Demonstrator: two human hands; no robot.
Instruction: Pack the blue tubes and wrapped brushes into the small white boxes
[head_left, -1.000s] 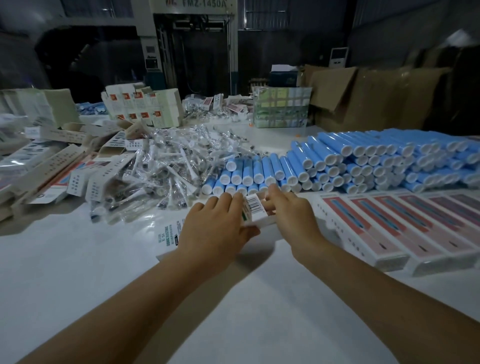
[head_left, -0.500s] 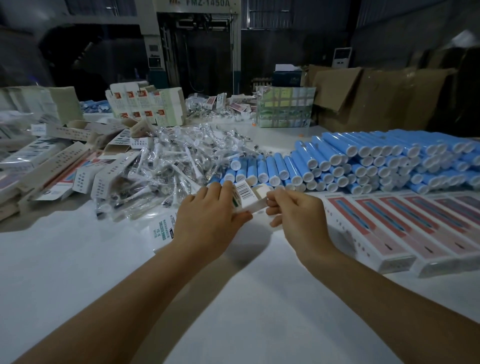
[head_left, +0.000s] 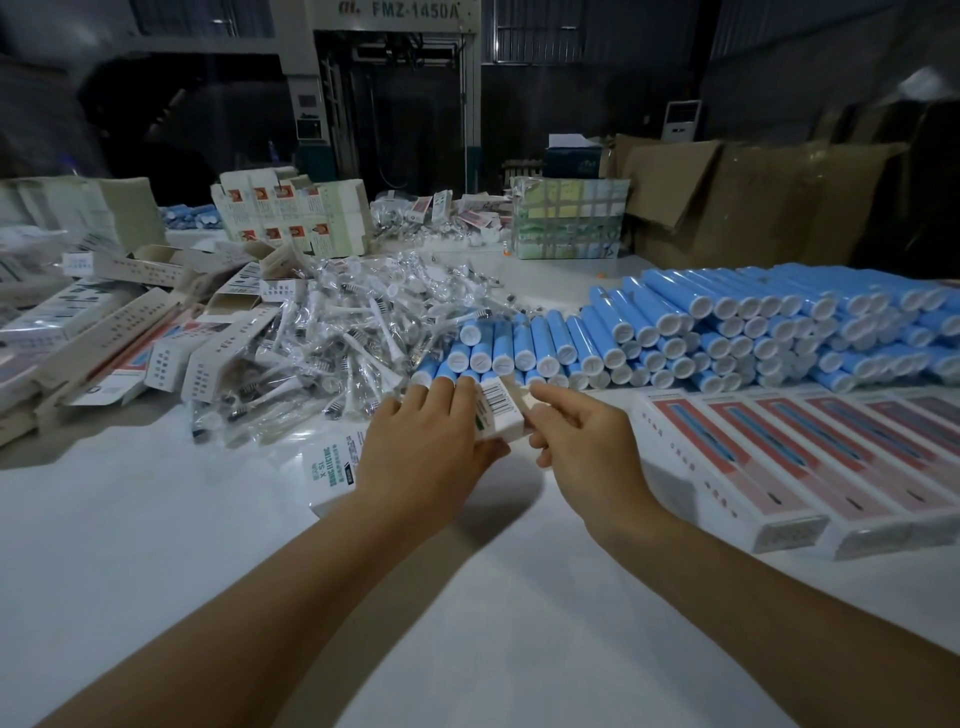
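1. Holding a small white box (head_left: 496, 415) above the white table (head_left: 156, 545): left hand (head_left: 426, 457) is wrapped round its body, fingers over the top, thumb underneath.
2. Right hand (head_left: 582, 441) pinches the open end flap (head_left: 524, 397) of that box between thumb and forefinger; its other fingers are loosely curled.
3. Barcode label faces up on the box, near the flap end. Can't tell what's inside.
4. Blue tubes (head_left: 727, 332) are stacked in rows, white caps toward the camera, just beyond the hands and running off to the right.
5. Wrapped brushes (head_left: 353, 332) lie in a loose pile, left of the tubes and touching them.
6. Printed flat carton (head_left: 332, 467) lies on the table, partly under the left wrist.
7. Long pink-fronted boxes (head_left: 779, 457) lie side by side at right, in front of the tubes.
8. Opened cartons (head_left: 156, 343) are scattered far left.
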